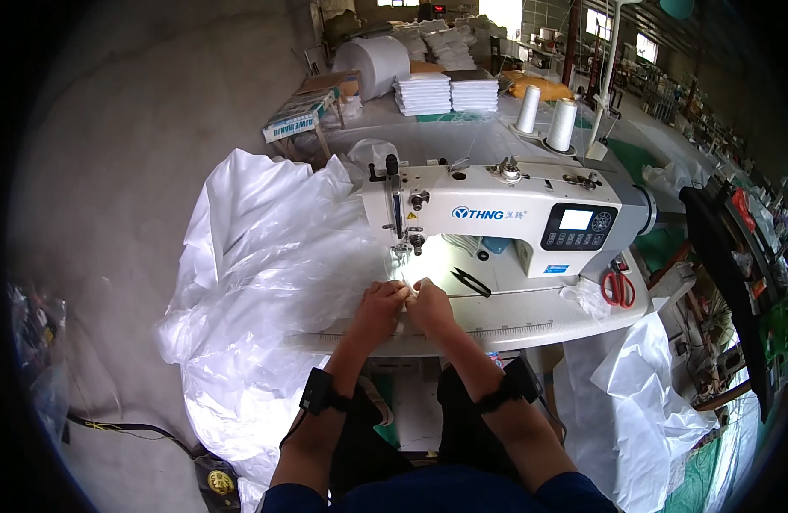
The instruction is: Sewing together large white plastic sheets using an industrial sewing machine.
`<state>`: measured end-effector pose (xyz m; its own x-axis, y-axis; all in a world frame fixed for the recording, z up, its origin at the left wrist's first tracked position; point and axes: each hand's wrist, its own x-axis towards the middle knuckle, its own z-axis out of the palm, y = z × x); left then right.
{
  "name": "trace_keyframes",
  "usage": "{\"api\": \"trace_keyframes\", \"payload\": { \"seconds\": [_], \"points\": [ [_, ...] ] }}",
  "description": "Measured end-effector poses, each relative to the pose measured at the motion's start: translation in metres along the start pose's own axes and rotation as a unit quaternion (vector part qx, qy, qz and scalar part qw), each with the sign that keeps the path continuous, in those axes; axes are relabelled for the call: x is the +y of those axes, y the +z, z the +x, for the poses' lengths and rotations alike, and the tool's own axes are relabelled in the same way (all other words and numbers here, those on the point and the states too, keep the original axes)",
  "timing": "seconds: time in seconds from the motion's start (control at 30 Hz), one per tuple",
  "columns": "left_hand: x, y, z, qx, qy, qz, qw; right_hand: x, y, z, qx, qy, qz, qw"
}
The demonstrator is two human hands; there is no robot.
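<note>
My left hand (382, 309) and my right hand (430, 308) meet at the front of the white sewing machine (496, 205), just below its needle area. Fingers of both are closed on the edge of a white plastic sheet (274, 248), close to the lit presser foot (400, 254). The rest of that sheet spreads in a big crumpled heap to the left and hangs off the table's front. To the right of my hands, black thread snips (471, 282) lie on the machine bed. What exactly sits between my fingertips is partly hidden.
Red-handled scissors (618, 288) lie at the right end of the table. Two white thread cones (561, 126) stand behind the machine. Farther back are stacked white sheets (424, 94) and a large white roll (372, 67). More white plastic (642, 402) hangs at the right.
</note>
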<state>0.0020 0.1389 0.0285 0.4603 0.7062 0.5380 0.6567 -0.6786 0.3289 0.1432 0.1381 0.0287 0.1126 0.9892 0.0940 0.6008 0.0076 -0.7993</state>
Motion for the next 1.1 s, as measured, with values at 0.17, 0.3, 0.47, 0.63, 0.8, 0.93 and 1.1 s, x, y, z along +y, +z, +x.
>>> {"api": "trace_keyframes", "payload": {
  "seconds": [0.17, 0.3, 0.47, 0.63, 0.8, 0.93, 1.1],
  "points": [
    [0.004, -0.013, 0.012, -0.129, -0.095, 0.064, 0.985, -0.009, -0.007, -0.014, -0.055, -0.049, -0.150, 0.986],
    [-0.038, -0.009, -0.004, -0.148, -0.048, -0.046, 0.987, 0.000, 0.011, -0.027, -0.019, -0.133, -0.241, 0.961],
    [-0.027, -0.038, -0.033, -0.085, -0.095, 0.183, 0.975, 0.000, 0.002, -0.029, -0.012, -0.183, -0.338, 0.923],
    [-0.056, -0.052, -0.029, -0.134, -0.079, 0.141, 0.978, -0.005, 0.007, -0.023, -0.044, -0.196, -0.337, 0.920],
    [-0.066, -0.054, -0.011, -0.154, -0.052, 0.145, 0.976, -0.004, 0.004, -0.003, -0.043, -0.181, -0.332, 0.925],
    [-0.089, -0.050, 0.006, -0.160, -0.084, 0.139, 0.974, -0.004, -0.003, 0.015, -0.053, -0.224, -0.280, 0.932],
    [-0.049, -0.038, 0.038, -0.177, -0.059, 0.176, 0.967, 0.012, -0.027, 0.018, -0.079, -0.236, -0.278, 0.928]
  ]
}}
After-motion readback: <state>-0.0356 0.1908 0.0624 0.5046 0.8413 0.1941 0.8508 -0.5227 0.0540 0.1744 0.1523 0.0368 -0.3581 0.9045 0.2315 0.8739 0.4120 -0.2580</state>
